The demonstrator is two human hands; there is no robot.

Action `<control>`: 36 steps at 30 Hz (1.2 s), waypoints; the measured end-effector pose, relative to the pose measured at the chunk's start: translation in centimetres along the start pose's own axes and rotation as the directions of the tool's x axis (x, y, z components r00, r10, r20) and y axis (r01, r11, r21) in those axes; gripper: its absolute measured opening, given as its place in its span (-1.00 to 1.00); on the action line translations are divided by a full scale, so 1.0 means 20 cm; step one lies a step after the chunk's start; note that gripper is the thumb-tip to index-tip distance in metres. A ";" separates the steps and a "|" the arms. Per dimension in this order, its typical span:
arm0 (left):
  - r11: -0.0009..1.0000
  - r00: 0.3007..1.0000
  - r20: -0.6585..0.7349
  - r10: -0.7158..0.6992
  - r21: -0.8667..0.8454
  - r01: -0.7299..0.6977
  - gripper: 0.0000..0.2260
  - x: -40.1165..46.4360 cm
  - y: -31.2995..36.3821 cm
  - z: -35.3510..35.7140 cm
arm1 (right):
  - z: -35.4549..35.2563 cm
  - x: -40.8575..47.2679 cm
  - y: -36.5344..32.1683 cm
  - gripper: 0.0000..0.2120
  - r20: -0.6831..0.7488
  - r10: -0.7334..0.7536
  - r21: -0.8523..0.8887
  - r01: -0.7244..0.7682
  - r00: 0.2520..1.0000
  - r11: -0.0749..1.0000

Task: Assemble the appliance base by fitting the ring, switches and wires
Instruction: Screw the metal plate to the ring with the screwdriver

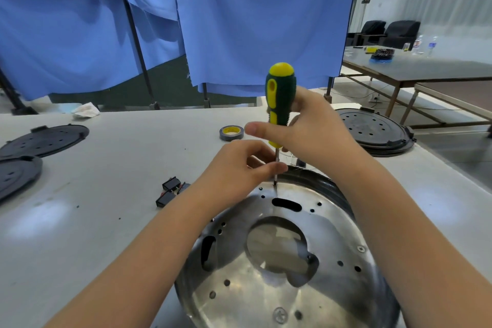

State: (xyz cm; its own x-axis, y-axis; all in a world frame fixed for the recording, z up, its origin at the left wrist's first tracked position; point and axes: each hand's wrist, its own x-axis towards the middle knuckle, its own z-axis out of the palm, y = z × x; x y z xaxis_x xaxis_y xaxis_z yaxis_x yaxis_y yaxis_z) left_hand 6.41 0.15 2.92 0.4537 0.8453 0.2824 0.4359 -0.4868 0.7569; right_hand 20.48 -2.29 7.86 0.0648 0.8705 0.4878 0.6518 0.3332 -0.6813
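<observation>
Step in hand, likely: driving screw at far edge of plate (279, 287), near centre of table (106, 168). Right hand (306, 125) clamped on screwdriver (280, 98), upright. Left hand (239, 168) pinching shaft, steadying. Switches (170, 190) unfitted, left of plate. Next: turn, keeping tip seated.

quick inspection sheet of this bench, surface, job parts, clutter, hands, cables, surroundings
surface: pale worktable, a few dark specks and scuffs.
job's things: metal base plate in front; screwdriver upright, tip at a hole near the plate's far rim; black switches left of the plate.
clutter: tape roll; black round covers at left, another at right; crumpled cloth at the far edge.
grippers: right hand grips the screwdriver handle; left hand pinches its shaft.
cables: nothing seen on the bench.
surroundings: blue curtains; side table with bottles; dark chairs.
</observation>
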 end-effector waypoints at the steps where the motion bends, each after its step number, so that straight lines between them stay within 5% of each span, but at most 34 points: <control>1: 1.000 1.000 -0.021 0.004 0.014 -0.004 -0.92 0.01 0.01 0.00 | 0.00 0.00 0.00 -0.64 0.021 -0.008 0.010 0.008 1.000 1.000; 11: 0.976 0.997 -0.049 0.067 0.209 -0.055 -0.88 0.08 0.02 0.02 | 0.00 0.01 0.03 -0.83 0.095 -0.027 0.158 0.011 0.995 0.987; 16: 0.978 0.996 -0.017 0.090 0.189 -0.085 -0.87 0.09 0.02 0.05 | -0.01 0.01 0.04 -0.70 0.251 -0.046 0.325 -0.040 0.967 0.945; 21: 0.988 0.998 0.019 0.060 0.144 -0.063 -0.89 0.08 0.00 0.09 | -0.02 0.02 0.06 -0.82 0.067 0.010 0.227 -0.025 0.998 0.974; 28: 0.990 0.999 -0.040 0.028 0.137 -0.022 -0.92 0.09 -0.01 0.10 | -0.01 0.03 0.08 -0.46 -0.096 0.102 -0.112 -0.112 0.990 0.987; 36: 0.990 0.999 0.039 -0.004 0.138 -0.001 -0.85 0.08 0.00 0.12 | -0.01 0.02 0.07 -0.72 0.117 0.112 0.202 -0.134 0.987 0.970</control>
State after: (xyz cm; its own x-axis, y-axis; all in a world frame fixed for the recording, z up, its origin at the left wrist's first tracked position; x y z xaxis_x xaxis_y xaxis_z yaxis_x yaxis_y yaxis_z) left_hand 9.04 0.98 1.99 0.4819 0.8381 0.2557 0.5388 -0.5136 0.6678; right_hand 21.50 -1.49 7.21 0.0487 0.9387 0.3412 0.4708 0.2797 -0.8367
